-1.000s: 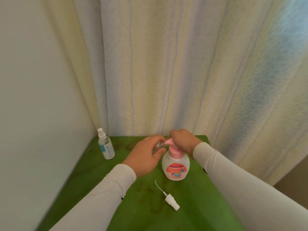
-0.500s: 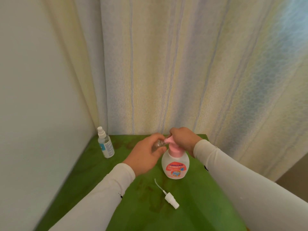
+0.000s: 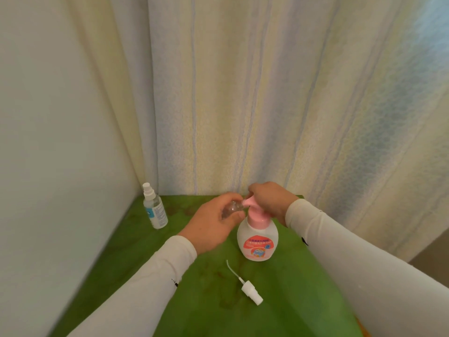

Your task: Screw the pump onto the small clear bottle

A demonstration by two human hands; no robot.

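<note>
Left hand (image 3: 213, 223) grips a small clear bottle (image 3: 232, 209), tipped on its side w/ the open neck pressed right up to the pink nozzle of the soap pump bottle (image 3: 257, 237). Right hand (image 3: 268, 199) sits on top of the pink pump head (image 3: 324, 206), fingers curled over it, looks like it's pressing down. Soap pump bottle stands upright on the green table (image 3: 303, 300), mid-surface, just in front of the curtain (image 3: 243, 105).

Progress, as I read it: the little bottle's own white sprayer cap (image 3: 251, 291) is already off, lying loose w/ its dip tube on the table, nearer the camera & apart from both hands. So the opening step looks done and the filling is under way. Can't tell how much liquid is in the clear bottle — fingers hide most of it. Left to do, prob.: finish pumping, then get that sprayer cap back on.

Far left corner: a second spray bottle (image 3: 155, 210), cap on, upright by the wall (image 3: 48, 142), untouched.
</note>
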